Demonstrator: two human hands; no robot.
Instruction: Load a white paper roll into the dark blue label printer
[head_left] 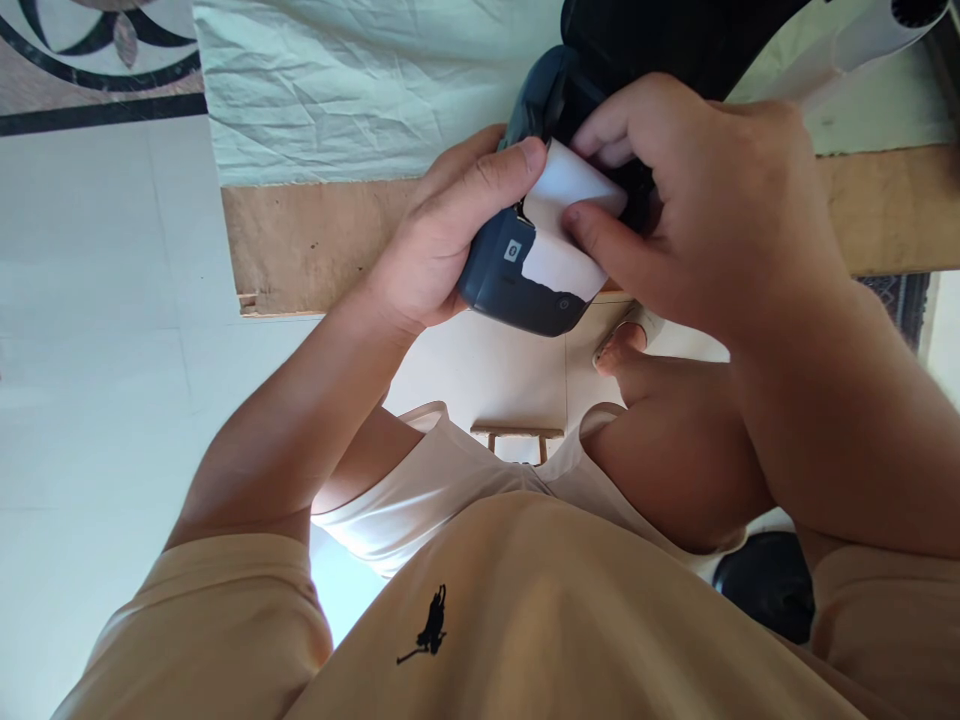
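Observation:
A dark blue-grey portable label printer (513,290) is held up in front of the table edge, tilted. My left hand (450,215) wraps round its left side, with the thumb on top beside the paper. White paper (570,185) curls out of the printer's opening and lies across its front; its lower edge looks uneven. My right hand (720,200) pinches this paper roll, with the thumb on the near side and the index finger at the far side. The other right fingers are partly hidden behind the hand.
Behind the printer is a table with a pale green cloth (360,90) and a bare wooden edge (315,240). A black object (675,40) and a white tube (855,50) lie at the top right. Below are my legs and a small wooden stool (517,432).

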